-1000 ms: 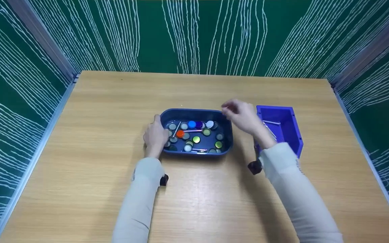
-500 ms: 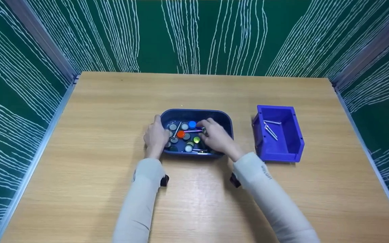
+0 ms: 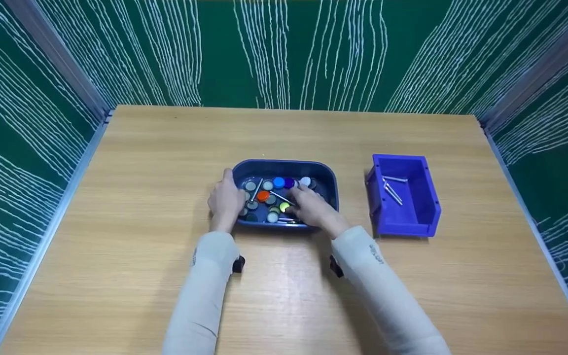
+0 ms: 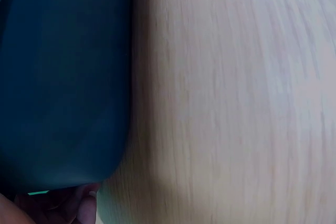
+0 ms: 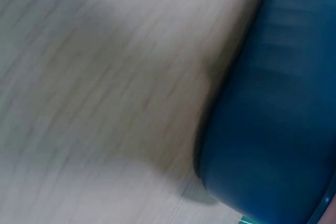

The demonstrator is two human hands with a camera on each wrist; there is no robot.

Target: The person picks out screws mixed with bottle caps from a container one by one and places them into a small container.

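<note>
Worktop (image 3: 284, 286), wooden. Tub (image 3: 284, 169), dark blue, near its middle. Bin (image 3: 407, 230), purple, stands right of the tub, apart. Left hand (image 3: 227, 199) grips the tub's left end. Right hand (image 3: 315, 207) reaches inside the tub; whether it pinches anything, cannot tell. Slanted screw (image 3: 279, 196) lies in the tub, one end at the right hand's fingers. Loose screws (image 3: 394, 195) lie in the bin. Round caps (image 3: 278, 182), assorted colours, lie in the tub.

The head view is evenly bright, with pale glare on the table (image 3: 289, 301) at lower centre and soft shadows beside both sleeves (image 3: 197, 296). The left-wrist view darkens over the tub (image 4: 63, 77) at left; the right-wrist view looks dim, blurred.
</note>
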